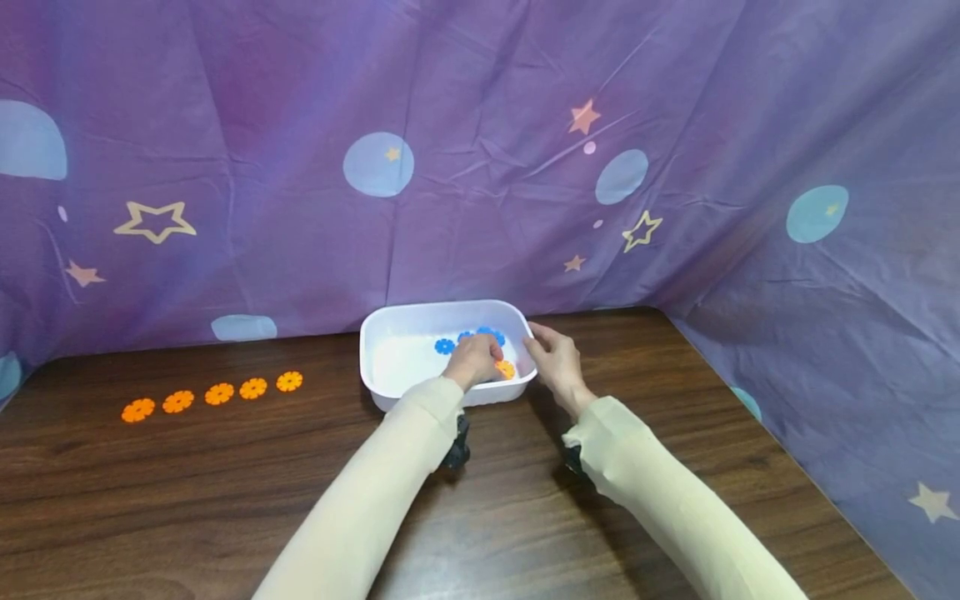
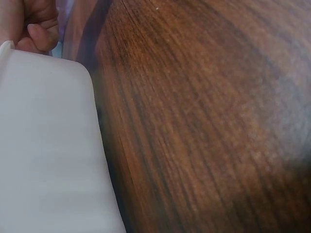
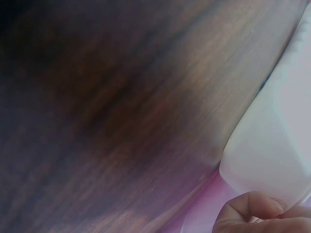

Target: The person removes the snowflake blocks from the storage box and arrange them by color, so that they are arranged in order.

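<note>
- your left hand (image 1: 472,360) reaches into the white tub (image 1: 401,367), fingertips mostly hidden; i cannot tell whether they pinch anything
- your right hand (image 1: 558,362) pinches the tub's right rim, cut off low in the right wrist view
- an orange disc (image 1: 507,369) shows beside your left fingers
- blue discs (image 1: 444,346) lie beyond, partly covered

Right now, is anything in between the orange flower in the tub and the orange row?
Yes. Toward the orange row, the left grip sits right beside the orange flower, then the white tub's wall stands across the way.
</note>
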The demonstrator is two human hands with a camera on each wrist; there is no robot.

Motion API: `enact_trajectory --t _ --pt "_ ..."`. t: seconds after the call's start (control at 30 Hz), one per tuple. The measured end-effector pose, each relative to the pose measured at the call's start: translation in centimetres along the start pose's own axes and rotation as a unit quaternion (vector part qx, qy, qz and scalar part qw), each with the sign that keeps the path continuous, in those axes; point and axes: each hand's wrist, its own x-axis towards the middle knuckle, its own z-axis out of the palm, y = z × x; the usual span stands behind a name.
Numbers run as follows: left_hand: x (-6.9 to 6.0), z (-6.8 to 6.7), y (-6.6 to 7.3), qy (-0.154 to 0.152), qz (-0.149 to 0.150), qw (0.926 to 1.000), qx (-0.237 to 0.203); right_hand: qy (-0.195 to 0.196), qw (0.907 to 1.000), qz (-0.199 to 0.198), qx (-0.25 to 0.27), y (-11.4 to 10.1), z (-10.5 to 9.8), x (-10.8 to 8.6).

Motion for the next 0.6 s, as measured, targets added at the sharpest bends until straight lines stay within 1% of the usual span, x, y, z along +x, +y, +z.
enact_trajectory --t 0.33,0.6 --pt "0.11 -0.17 0.07 0.008 0.002 1.0000 0.003 -0.003 0.9999 0.003 0.015 -0.23 -0.07 -0.01" --pt "0.15 -0.18 -0.03 0.009 -0.005 0.9998 -0.017 -0.005 0.9999 0.007 0.011 -0.24 -0.09 -0.10"
